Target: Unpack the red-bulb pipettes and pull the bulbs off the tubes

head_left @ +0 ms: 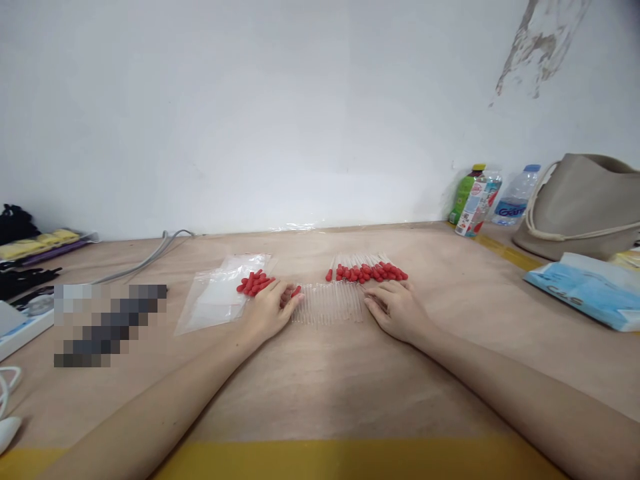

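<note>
My left hand (270, 312) is closed in a pinch, with a small red rubber bulb (297, 291) at its thumb and index finger. Behind its knuckles lies a small heap of loose red bulbs (254, 281). A row of clear thin tubes (327, 303), apparently dropper pipes, lies side by side between my hands. My right hand (397, 310) rests at the row's right end, fingers bent and close together; whether it grips a tube is hidden. Just beyond it is a pile of clear tubes with red bulbs on their near ends (370, 272).
Clear plastic bags (213, 297) lie left of the loose bulbs. A grey cable (145, 260) and a white power strip (25, 333) are further left. To the right are bottles (470, 200), a beige bag (580, 207) and a blue tissue pack (590, 290). A wall stands behind.
</note>
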A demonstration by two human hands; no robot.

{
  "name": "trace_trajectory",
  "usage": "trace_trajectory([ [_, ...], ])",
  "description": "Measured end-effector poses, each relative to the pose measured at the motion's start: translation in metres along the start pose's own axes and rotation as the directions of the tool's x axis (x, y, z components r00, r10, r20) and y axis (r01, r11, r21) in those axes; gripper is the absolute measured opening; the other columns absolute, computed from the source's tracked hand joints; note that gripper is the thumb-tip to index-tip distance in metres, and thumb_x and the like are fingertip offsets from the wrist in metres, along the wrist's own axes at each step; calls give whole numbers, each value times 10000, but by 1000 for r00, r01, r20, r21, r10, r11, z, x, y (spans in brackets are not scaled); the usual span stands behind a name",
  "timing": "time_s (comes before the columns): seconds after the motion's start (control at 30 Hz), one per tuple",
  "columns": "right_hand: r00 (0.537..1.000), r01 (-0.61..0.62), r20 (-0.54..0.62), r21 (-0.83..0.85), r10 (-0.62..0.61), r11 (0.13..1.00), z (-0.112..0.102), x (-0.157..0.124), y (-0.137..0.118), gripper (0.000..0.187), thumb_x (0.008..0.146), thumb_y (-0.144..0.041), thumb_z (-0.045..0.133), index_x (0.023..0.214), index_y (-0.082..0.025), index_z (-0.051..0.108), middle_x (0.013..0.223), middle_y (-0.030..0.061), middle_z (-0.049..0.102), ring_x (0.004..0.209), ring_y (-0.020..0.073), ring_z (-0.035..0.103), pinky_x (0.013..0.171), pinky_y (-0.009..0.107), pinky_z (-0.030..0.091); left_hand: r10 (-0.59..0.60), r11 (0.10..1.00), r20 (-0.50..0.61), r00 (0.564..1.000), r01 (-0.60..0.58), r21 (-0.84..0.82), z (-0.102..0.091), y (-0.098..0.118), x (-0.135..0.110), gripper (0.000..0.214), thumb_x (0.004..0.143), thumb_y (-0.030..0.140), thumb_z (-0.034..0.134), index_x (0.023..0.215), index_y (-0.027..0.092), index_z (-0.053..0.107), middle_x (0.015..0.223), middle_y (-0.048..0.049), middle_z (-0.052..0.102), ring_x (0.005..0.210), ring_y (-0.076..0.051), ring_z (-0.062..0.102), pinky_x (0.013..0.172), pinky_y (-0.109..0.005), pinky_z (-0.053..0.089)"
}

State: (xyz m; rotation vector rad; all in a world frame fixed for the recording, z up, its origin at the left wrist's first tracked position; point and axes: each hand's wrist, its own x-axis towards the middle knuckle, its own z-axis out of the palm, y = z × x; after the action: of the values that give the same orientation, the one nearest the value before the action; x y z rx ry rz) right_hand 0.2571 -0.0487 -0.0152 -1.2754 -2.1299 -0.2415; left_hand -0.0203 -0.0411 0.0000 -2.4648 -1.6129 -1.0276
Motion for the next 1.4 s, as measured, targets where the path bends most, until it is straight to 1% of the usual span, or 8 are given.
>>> trace_trajectory([
  [0.2, 996, 29, 82, 24, -31, 999, -3, 0, -5, 208, 836, -322, 474, 892, -203, 635, 872, 29, 660, 843, 184, 542, 816, 356, 286, -14, 999, -45, 999, 12, -53, -4, 3, -1, 233, 871, 357, 403, 894, 188, 562, 829, -38, 647, 752, -169, 605, 676, -282, 474],
  [0.43, 995, 21, 98, 33, -24, 999, -3, 1, -7, 207, 837, -305, 473, 904, -201, 639, 911, 43, 661, 861, 187, 536, 829, 366, 290, -37, 996, -26, 999, 34, -87, 2, -5, -2, 219, 765, 370, 548, 881, 184, 556, 778, -27, 621, 642, -146, 586, 584, -263, 490],
  [0.6, 994, 52, 97, 49, -57, 997, -2, 1, -6, 228, 856, -311, 448, 898, -208, 647, 911, 46, 669, 859, 181, 537, 844, 372, 292, -61, 995, -26, 998, 59, -78, 4, -7, 0, 160, 765, 306, 522, 864, 185, 554, 781, -23, 628, 664, -143, 599, 602, -260, 498],
  [0.83, 992, 63, 107, 86, -72, 994, -1, 3, -4, 228, 845, -323, 466, 936, -209, 641, 964, 54, 657, 897, 193, 541, 843, 379, 332, -162, 972, -105, 981, 177, 153, -33, -19, 39, 210, 759, 320, 501, 924, 205, 564, 824, -22, 659, 692, -169, 611, 622, -272, 454],
  [1.0, 991, 65, 106, 117, -78, 991, 0, 3, -1, 233, 837, -312, 474, 970, -204, 632, 990, 56, 653, 929, 191, 545, 851, 375, 358, -292, 916, 119, 949, 241, 319, -44, -31, 73, 270, 720, 396, 525, 916, 224, 589, 896, -16, 676, 752, -182, 611, 622, -260, 425],
  [1.13, 990, 49, 125, 133, -65, 990, 1, 4, 0, 236, 834, -287, 473, 997, -205, 623, 1019, 48, 649, 953, 194, 544, 872, 384, 354, -362, 889, 256, 896, 249, 385, -40, -35, 83, 227, 667, 421, 556, 759, 229, 635, 828, -20, 686, 765, -207, 614, 606, -253, 412],
  [1.27, 989, 41, 137, 146, -61, 988, 1, 4, 1, 235, 833, -268, 468, 1003, -202, 617, 1034, 45, 643, 969, 189, 542, 886, 380, 351, -386, 881, 286, 877, 260, 395, -39, -36, 87, 310, 699, 487, 494, 697, 216, 644, 693, -36, 669, 678, -219, 613, 572, -268, 406],
  [1.4, 991, 44, 120, 155, -63, 987, 1, 5, 2, 258, 840, -292, 459, 1038, -200, 595, 1040, 52, 638, 969, 192, 545, 883, 379, 352, -368, 883, 238, 899, 258, 392, -33, -28, 93, 351, 767, 468, 433, 791, 191, 647, 781, -66, 668, 765, -238, 611, 640, -290, 420],
])
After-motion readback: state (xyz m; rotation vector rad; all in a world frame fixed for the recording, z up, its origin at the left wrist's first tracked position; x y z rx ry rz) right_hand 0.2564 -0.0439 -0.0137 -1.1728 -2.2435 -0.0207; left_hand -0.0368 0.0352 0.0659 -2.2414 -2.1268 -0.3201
